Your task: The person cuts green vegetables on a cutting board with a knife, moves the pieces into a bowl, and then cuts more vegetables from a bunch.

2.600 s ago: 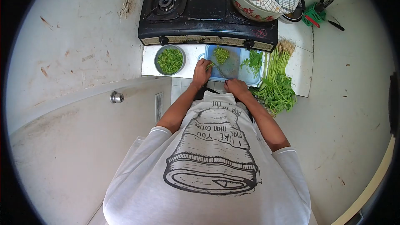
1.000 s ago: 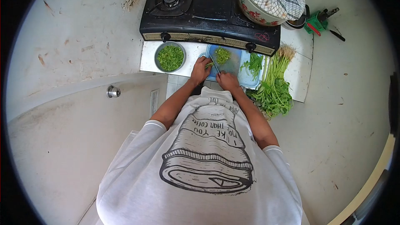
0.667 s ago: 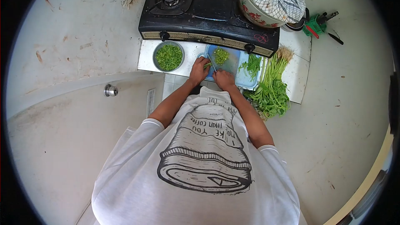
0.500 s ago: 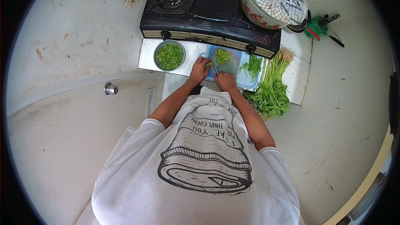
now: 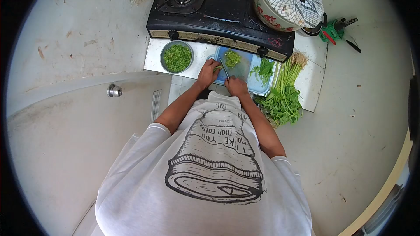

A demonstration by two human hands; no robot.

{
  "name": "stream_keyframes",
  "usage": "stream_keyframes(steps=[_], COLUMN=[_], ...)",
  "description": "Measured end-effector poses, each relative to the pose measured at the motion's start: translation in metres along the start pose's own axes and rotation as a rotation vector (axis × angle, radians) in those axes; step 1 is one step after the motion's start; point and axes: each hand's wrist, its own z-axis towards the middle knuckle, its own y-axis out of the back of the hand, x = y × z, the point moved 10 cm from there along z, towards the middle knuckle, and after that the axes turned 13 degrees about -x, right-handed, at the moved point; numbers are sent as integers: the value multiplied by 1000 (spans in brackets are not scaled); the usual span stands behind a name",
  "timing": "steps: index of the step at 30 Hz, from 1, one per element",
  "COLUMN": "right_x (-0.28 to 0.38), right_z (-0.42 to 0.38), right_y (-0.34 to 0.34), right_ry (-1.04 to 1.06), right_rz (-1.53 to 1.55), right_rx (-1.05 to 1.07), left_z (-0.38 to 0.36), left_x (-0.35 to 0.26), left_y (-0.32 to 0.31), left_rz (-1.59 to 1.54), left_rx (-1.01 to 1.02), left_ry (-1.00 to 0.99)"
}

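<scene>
My left hand [image 5: 209, 73] is closed around thin green stems [image 5: 218, 67] at the left side of a blue cutting board [image 5: 245, 71]. In my right hand [image 5: 236, 86] is a knife [image 5: 224, 68], its blade slanting up beside the fingers of the left hand at the stems' cut end. Just beyond the blade lies a small heap of chopped green stalks [image 5: 232, 57]. Loose green leaves [image 5: 264, 70] rest to the right of the board, on a light-blue tray [image 5: 261, 91] underneath it.
Left of the board stands a grey bowl [image 5: 162, 64] of chopped greens. A large bunch of leafy stalks [image 5: 283, 94] lies to the right. Behind is a black gas stove [image 5: 223, 4] bearing a cloth-covered pot [image 5: 273, 15]. A green basket [image 5: 334, 30] with utensils sits further right.
Both hands stay almost in place, with the knife still against the stems. The whole view has shifted very slightly.
</scene>
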Motion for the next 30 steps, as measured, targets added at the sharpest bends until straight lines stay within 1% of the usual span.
stream_keyframes(steps=[3,7,9,19,25,27,30], right_x=[-9,-4,0,6,13,9,9], right_z=[-1,2,2,6,19,19,19], right_y=[-1,-5,-6,-5,-7,-10,-11], right_ry=[-75,-4,14,17,34,0,6], right_rz=[-13,17,18,49,48,33,30], right_rx=[-5,-32,-52,-51,-45,-46,-52], left_z=[0,0,1,2,1,0,-1], left_x=[-5,-6,-3,-4,2,2,1], left_y=[1,0,-2,0,-4,-3,1], left_rz=[19,14,13,-4,-2,5,25], left_rx=[4,2,17,5,12,19,19], left_ry=[-47,-68,-46,-50,-15,-33,-62])
